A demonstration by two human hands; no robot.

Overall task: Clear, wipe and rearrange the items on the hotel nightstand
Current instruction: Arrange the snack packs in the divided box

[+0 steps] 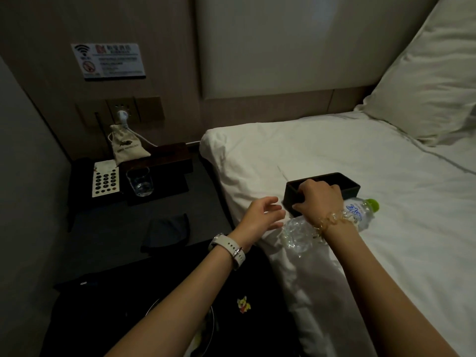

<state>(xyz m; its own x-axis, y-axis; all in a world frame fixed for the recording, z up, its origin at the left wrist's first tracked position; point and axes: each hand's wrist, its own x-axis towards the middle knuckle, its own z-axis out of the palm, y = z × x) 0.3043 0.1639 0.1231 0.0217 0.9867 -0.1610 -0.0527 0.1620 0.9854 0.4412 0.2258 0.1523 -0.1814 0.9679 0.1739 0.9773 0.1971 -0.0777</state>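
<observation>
Black box sits on the bed, my right grip closed on its near rim; my left grip hangs open beside it. A glass stands on the counter.

One glass, one bottle, one black tray, one pouch, one pillow.

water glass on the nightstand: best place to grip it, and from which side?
Grip the glass around its side wall, near mid-height, coming from the front right. It stands upright with an open top. The cloth pouch and dark box crowd the back, and the keypad card lies to its left.
</observation>
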